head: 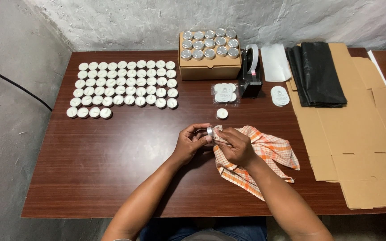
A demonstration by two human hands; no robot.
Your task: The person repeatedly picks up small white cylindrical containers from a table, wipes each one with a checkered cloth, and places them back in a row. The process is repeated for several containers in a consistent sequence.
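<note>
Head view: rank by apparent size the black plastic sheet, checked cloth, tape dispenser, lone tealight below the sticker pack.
1. black plastic sheet
2. checked cloth, close to the sheet, partly hidden by the right hand, so unsure
3. tape dispenser
4. lone tealight

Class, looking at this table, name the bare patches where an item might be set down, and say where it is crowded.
Bare wood: the near-left table, below the tealight rows and left of the left hand. Crowded: the back edge, with box, tape dispenser and flattened cardboard on the right.
</note>
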